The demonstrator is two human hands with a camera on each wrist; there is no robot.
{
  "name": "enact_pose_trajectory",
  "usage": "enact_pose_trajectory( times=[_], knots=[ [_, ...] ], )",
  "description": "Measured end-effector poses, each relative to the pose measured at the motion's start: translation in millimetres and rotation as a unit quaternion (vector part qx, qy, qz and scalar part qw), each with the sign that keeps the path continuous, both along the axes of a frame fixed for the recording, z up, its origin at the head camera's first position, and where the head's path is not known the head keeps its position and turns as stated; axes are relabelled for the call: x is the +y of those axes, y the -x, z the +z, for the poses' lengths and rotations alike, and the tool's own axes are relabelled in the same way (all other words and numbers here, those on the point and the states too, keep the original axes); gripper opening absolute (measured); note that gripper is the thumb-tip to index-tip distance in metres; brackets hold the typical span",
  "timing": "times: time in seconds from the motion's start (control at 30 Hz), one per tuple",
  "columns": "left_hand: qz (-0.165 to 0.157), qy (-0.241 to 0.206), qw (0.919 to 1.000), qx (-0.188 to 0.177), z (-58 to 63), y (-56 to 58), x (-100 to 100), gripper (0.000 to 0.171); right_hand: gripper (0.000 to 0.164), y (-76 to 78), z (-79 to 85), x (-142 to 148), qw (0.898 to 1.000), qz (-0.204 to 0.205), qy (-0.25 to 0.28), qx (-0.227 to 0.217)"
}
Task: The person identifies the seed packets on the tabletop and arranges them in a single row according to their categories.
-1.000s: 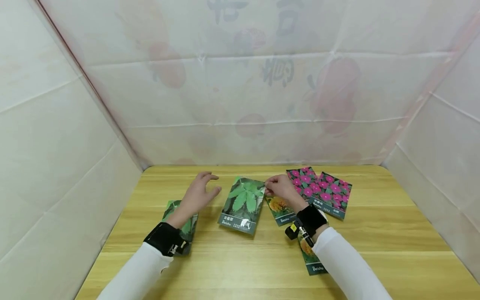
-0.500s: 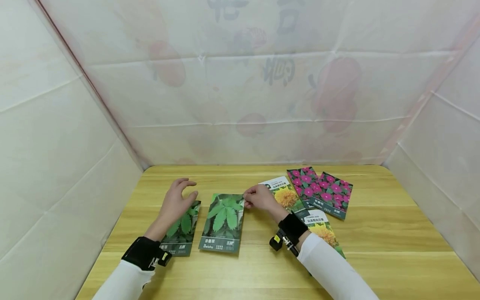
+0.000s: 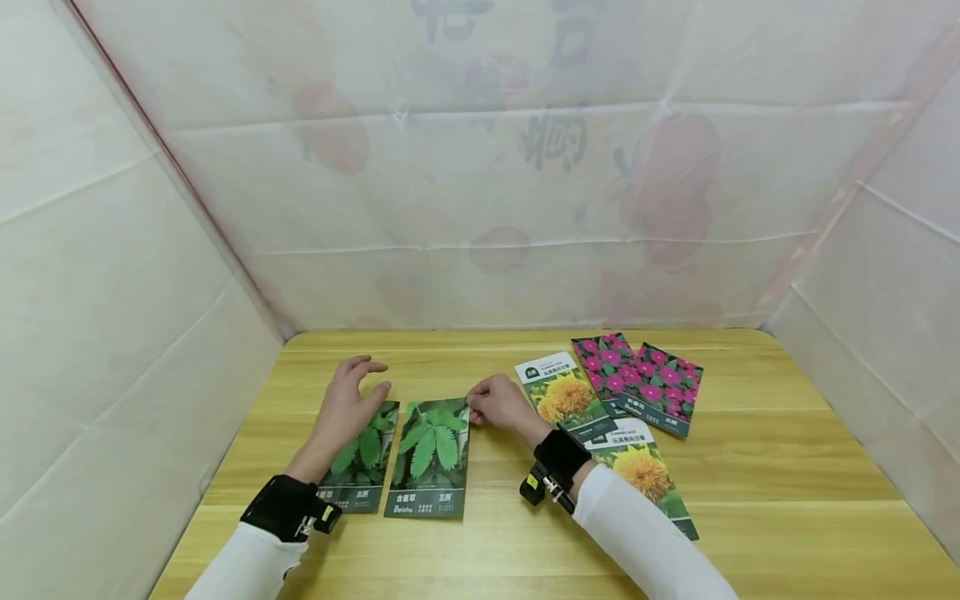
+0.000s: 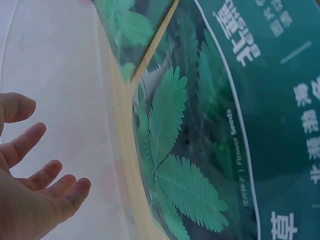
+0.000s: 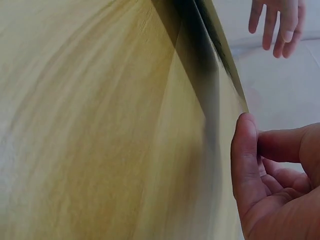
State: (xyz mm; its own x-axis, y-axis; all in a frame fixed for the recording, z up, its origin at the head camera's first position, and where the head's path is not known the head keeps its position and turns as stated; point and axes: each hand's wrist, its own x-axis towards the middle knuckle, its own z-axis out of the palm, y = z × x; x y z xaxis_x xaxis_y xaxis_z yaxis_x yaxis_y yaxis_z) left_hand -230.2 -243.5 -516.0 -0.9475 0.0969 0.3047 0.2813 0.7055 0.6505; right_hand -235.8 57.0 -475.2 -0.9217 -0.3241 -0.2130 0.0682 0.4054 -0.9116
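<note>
Two seed packets with green fern-like leaves lie side by side at the left of the table. My right hand [image 3: 504, 405] pinches the top right corner of the right leaf packet [image 3: 427, 454] between thumb and finger. In the right wrist view that packet [image 5: 202, 55] is seen nearly edge-on, beyond my thumb [image 5: 245, 160]. Over the left leaf packet [image 3: 367, 467] hovers my left hand [image 3: 345, 412], its fingers apart and loosely bent, holding nothing. The left wrist view shows this left packet [image 4: 185, 150] large beside the fingers. My left forearm and hand hide part of it.
Two packets with orange-yellow flowers, one farther back [image 3: 566, 396] and one nearer [image 3: 641, 471], lie right of centre, the nearer partly under my right forearm. Two overlapping pink-flower packets [image 3: 663, 383] lie behind them. Pale cloth walls [image 3: 480, 192] enclose the wooden table [image 3: 525, 550].
My right hand has brought the leaf packet left and nearer, from beside the orange-yellow packets to beside the other leaf packet. My left hand has shifted left and toward me, staying empty.
</note>
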Motion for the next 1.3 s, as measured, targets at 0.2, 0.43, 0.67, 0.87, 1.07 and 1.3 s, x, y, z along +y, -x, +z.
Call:
enact_pose_trajectory(
  times=[0.2, 0.43, 0.67, 0.87, 1.07, 1.3],
  knots=[
    [-0.005, -0.035, 0.9988, -0.034, 62.9, -34.6, 27, 0.039, 0.019, 2.8, -4.1, -3, 1.000, -0.011, 0.002, 0.002],
    [-0.002, -0.013, 0.9988, -0.047, 66.6, -33.4, 31, 0.036, 0.020, 4.1, -10.3, -5, 1.000, -0.009, 0.008, -0.002],
    [-0.072, 0.082, 0.9937, -0.026, 61.1, -37.1, 44, 0.040, 0.026, -5.6, -0.8, 4, 0.984, 0.019, -0.119, 0.132],
    [-0.211, 0.210, 0.9537, -0.041, 55.2, -49.1, 62, 0.067, 0.028, -17.2, 14.1, 22, 0.944, 0.030, -0.207, 0.254],
    [-0.264, 0.281, 0.9214, -0.050, 47.4, -51.8, 71, 0.080, 0.022, -25.8, 25.2, 44, 0.928, 0.021, -0.242, 0.283],
    [-0.273, 0.321, 0.9038, -0.076, 41.9, -50.3, 71, 0.085, 0.020, -26.6, 25.3, 76, 0.926, 0.003, -0.233, 0.296]
  ],
)
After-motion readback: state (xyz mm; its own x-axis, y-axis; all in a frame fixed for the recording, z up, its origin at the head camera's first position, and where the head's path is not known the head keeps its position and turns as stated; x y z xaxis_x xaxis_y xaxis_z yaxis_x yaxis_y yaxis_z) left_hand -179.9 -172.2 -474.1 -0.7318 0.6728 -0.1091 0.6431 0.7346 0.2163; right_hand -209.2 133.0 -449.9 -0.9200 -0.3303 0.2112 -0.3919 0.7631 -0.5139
